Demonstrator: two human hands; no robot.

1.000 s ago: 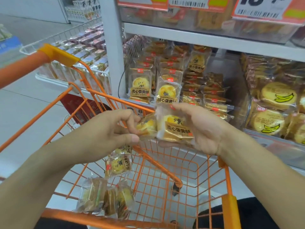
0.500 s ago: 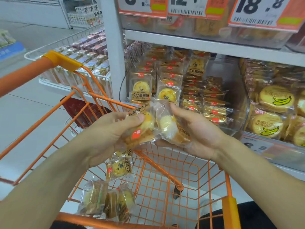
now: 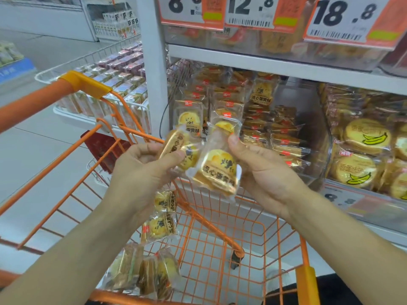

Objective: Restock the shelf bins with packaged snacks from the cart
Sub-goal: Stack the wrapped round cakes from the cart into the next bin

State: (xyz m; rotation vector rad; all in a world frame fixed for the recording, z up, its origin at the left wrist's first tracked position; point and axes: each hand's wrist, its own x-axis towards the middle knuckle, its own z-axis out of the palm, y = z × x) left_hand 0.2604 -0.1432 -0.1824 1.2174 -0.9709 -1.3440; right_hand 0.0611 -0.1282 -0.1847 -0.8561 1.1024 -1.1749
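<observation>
Left grip: your left hand (image 3: 141,170) pinches a clear-wrapped egg-yolk pastry pack (image 3: 180,148) between thumb and curled fingers, at the middle of the frame; the pack is tilted, its label running diagonally.
Right grip: your right hand (image 3: 262,170) holds a second pastry pack (image 3: 217,170), thumb on its upper corner and fingers behind it; the printed front faces you, leaning a little to the left.
Packs together: the two held packs touch or overlap at their inner edges, just in front of the shelf bin; you cannot tell which from this view.
Shelf bin: a clear bin (image 3: 317,137), right of centre, holds stacked packs of the same pastry (image 3: 191,115), several standing upright at its left side.
Neighbouring bin: at the right edge, round cakes with a banana print (image 3: 365,135) fill the next bin.
Cart: the orange wire cart (image 3: 248,234) takes up the lower half of the frame, under both your forearms.
Cart stock: more pastry packs (image 3: 160,225) lie at the lower centre-left of the cart, below your left wrist, with a few other wrapped snacks (image 3: 141,271) nearer the bottom edge.
Price tags: large orange-and-white tags (image 3: 343,16) hang along the top of the frame.
</observation>
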